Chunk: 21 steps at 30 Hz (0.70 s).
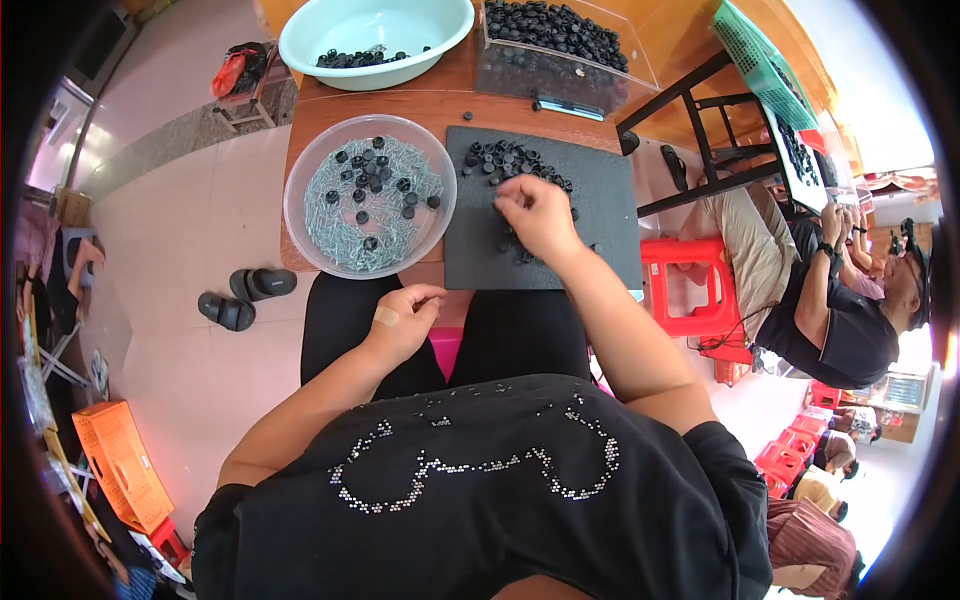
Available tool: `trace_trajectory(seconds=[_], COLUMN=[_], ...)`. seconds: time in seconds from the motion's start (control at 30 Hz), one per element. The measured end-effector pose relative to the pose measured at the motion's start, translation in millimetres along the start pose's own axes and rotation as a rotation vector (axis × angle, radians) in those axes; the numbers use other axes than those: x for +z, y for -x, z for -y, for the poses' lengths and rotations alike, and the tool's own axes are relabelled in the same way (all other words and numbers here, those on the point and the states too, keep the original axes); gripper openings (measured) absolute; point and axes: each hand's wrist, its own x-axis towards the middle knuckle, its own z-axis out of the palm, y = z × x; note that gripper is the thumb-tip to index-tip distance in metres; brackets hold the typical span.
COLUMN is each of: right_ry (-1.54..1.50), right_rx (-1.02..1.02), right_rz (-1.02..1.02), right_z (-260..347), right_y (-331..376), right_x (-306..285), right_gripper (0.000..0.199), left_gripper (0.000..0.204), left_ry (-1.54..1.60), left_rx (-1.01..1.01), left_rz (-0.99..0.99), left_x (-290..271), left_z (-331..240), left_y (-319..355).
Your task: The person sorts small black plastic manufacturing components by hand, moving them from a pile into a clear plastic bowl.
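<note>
Care at the dark grey rectangular mat (pixel 600 215) matters most: the right hand (pixel 535 215) hovers over the heap of small black round caps (pixel 510 158), fingers pinched together, though whether a cap sits between them cannot be told; picking singly from the heap's edge looks safest. The left hand (pixel 405 318) rests loosely curled, empty, near the lap. A clear round plastic bowl (pixel 300 200) of silvery pins stands on the brown wooden table (pixel 320 110) over a pale tiled floor (pixel 190 200).

Matt black rubbery mat (pixel 600 215) on smooth wooden table (pixel 330 105); clear glossy plastic bowl (pixel 300 180) of shiny metal pins (pixel 345 225)
</note>
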Motion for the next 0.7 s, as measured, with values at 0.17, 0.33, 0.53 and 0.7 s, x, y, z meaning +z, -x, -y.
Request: trace_trajectory(seconds=[0.17,0.33,0.53,0.7], right_ry=[-0.407,-0.25,-0.487,0.392], right_rx=[0.085,0.029,0.061,-0.457], right_rz=[0.238,0.191,0.196,-0.086], right_z=[11.0,23.3,22.1,8.0], right_y=[80.7,91.9,85.1,17.9], right_x=[34.2,40.2,45.3,11.5], right_gripper=[0.006,0.009,0.009,0.008], left_gripper=[0.023,0.026,0.021,0.023], left_ry=[0.94,1.009,1.123,1.2], left_rx=[-0.304,-0.339,-0.33,-0.307], left_rz=[0.107,0.193,0.185,0.2], left_x=[-5.2,-6.1,-7.5,-12.3], left_z=[-47.2,-34.1,-30.6,-27.5], left_y=[4.6,3.8,-2.4,-0.7])
